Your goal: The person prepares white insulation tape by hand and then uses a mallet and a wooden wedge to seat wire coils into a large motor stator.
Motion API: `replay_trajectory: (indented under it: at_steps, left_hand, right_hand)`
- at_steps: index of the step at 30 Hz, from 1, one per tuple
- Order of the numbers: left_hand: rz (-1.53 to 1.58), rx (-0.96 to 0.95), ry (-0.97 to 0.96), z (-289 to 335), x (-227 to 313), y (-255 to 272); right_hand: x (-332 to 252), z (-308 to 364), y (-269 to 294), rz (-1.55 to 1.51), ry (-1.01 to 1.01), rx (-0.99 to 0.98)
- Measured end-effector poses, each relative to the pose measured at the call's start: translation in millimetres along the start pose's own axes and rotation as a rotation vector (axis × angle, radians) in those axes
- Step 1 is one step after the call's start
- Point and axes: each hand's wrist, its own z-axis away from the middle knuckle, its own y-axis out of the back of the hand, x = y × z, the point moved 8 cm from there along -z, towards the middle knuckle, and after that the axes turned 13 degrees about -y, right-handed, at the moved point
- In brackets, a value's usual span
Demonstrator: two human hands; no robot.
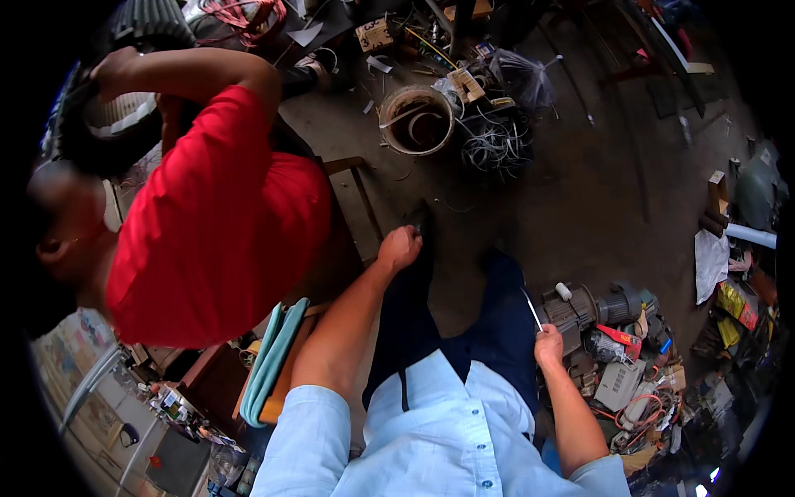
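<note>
My left hand [401, 247] is closed in front of my left thigh; whatever it may hold is hidden or too dark to make out. Beside my right thigh, my right hand [548, 344] grips a thin whitish stick-like tool [531, 308], which points up and forward. Its exact kind does not show. Several grey motors [570, 311] lie on the floor just right of that hand. To my left, a person in a red shirt [215, 224] leans forward, one arm [199, 73] bent toward a large ribbed metal ring [124, 112].
Ahead stands a round bucket [416, 120], with a tangle of wire [495, 149] and a clear plastic bag [526, 79] beside it. A wooden stool [364, 203] is next to the person. Teal folded hose or cloth [273, 360] hangs at my left. Mixed parts and cables [642, 406] crowd the right.
</note>
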Motion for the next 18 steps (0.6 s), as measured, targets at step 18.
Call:
replay_trajectory:
  at_steps: [18]
  left_hand:
    - [-0.578,0.324,-0.248,-296,-115,34]
  right_hand:
    - [-104,-50,-100,0.154,0.55,0.043]
